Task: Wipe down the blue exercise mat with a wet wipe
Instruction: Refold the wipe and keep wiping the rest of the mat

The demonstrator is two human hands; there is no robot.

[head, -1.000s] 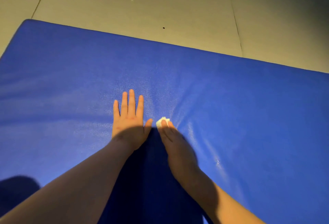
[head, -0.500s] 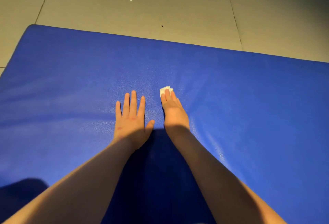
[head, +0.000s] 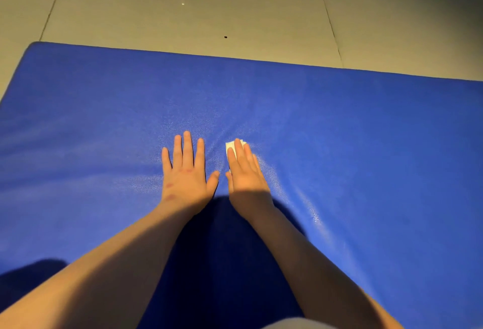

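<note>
Right hand [head: 247, 174] presses wipe [head: 231, 147] flat onto mat [head: 366, 145].

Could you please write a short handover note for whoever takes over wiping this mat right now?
Left hand: open, flat on the blue mat, fingers spread, holding nothing.
Right hand: straight fingers press the small white wet wipe onto the mat, beside the left hand.
Done: wiping is under way near the middle; how much is covered cannot be told.
Left: wipe the rest, out to the edges.
</note>
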